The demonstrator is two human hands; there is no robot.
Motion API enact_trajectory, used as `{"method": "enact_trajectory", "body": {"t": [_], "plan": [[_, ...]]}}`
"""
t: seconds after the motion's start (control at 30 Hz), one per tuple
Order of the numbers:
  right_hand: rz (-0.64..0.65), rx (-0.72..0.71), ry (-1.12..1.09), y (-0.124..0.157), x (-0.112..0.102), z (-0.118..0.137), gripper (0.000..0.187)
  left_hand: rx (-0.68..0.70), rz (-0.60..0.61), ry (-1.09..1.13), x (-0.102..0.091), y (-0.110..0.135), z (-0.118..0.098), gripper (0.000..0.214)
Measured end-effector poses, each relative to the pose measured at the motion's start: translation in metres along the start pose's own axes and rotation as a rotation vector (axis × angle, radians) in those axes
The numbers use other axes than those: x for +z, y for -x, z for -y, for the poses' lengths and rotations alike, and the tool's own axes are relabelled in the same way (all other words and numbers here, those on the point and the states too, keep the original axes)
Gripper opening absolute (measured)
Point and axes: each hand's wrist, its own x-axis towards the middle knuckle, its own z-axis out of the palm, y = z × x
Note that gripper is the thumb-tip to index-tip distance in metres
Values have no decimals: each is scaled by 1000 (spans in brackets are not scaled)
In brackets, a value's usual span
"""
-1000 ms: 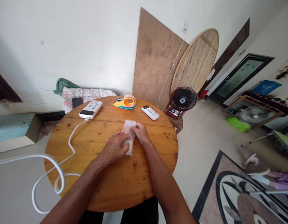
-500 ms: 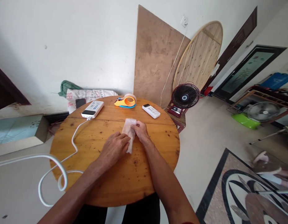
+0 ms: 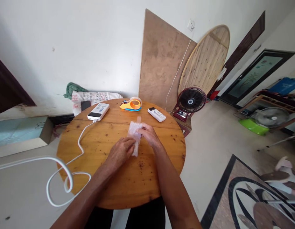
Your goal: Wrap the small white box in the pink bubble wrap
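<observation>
My left hand lies with its fingers curled over the near left side of a translucent bubble-wrap packet, while my right hand has its thumb on top of the wrap and its fingers at the right edge. Both hands touch the packet, but whether either one is clamped on it or only pressing I cannot tell. The packet lies between my hands on the round wooden table, its near end showing just past my left fingertips, and a short tape-like strip sticks out from its far end, just beyond my right fingers. Farther out, past both hands, sits an orange and blue tape dispenser holding a roll of clear tape. Beyond my right hand, near it, lies a small white power bank; well out to the far left of my left hand is a larger white power bank, with a white cable plugged into its near end and looping down to the left of my left forearm.
</observation>
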Motion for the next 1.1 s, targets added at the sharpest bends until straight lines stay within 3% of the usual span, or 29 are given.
{"method": "enact_trajectory", "body": {"t": [0.2, 0.33, 0.47, 0.6, 0.8, 1.1], "plan": [[150, 24, 37, 6, -6, 10, 19, -107, -107, -22, 1, 5, -11, 23], [235, -20, 123, 11, -5, 16, 16, -209, -242, -7, 7, 10, -12, 25], [227, -69, 243, 22, -1, 21, 16, -259, -313, 77, 15, 11, -6, 43], [148, -89, 357, 40, 6, 19, 14, -296, -270, 191, 17, 9, -1, 64], [54, -205, 441, 64, 16, 12, 7, -163, -280, 321, 15, 9, 0, 44], [42, -256, 496, 77, 22, 11, 10, -229, -247, 285, 14, 8, 0, 22]]}}
